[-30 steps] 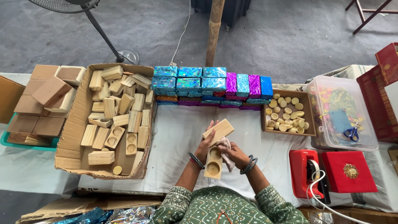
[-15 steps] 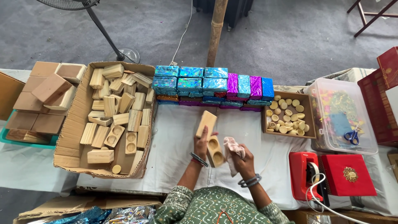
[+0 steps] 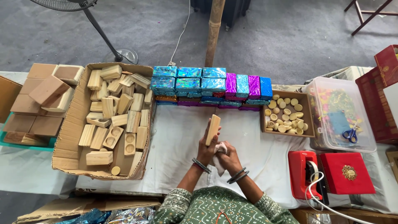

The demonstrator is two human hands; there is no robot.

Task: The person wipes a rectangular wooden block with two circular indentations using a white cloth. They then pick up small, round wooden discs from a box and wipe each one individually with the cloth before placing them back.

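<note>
The left hand (image 3: 206, 148) grips a wooden block (image 3: 213, 129) by its lower end, fingers wrapped round it — the block stands nearly upright above the fist. Just right of that grip, touching it, the right hand (image 3: 229, 157) is closed on a pale cloth (image 3: 220, 150) — pressed against the block's base.

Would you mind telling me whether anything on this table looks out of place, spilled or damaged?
Nothing is spilled or broken. The wooden blocks lie jumbled in the cardboard box, whose near wall splays outward. The left hand holds one wooden block upright and the right hand presses a cloth against it.
</note>
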